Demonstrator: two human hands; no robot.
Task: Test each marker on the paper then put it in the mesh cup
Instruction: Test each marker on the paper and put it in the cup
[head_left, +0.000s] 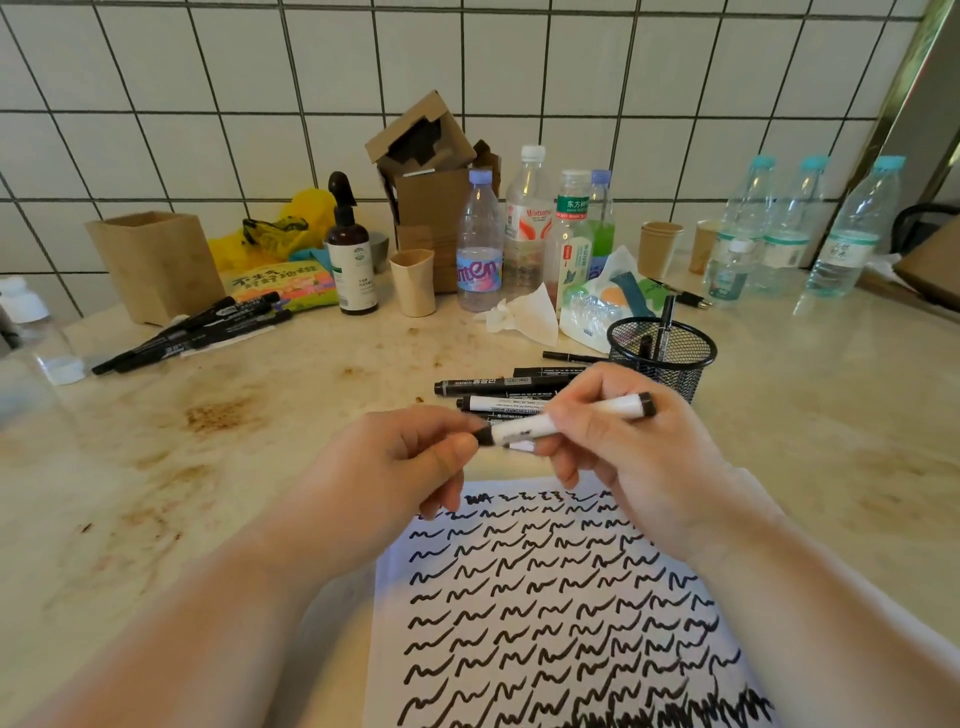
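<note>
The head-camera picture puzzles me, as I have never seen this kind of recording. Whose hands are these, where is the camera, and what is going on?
There is no machine. A person wears one camera on the head, looking down at their own hands. The right hand grips a white marker; the left hand pinches its black cap end. Below lies paper covered in black test squiggles. Behind the hands lie more markers and a black mesh cup with markers in it. Bottles and cups stand by the tiled wall.

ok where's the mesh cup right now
In the head view the mesh cup stands right of centre on the counter, just beyond the right hand, with the loose markers to its left.
</note>
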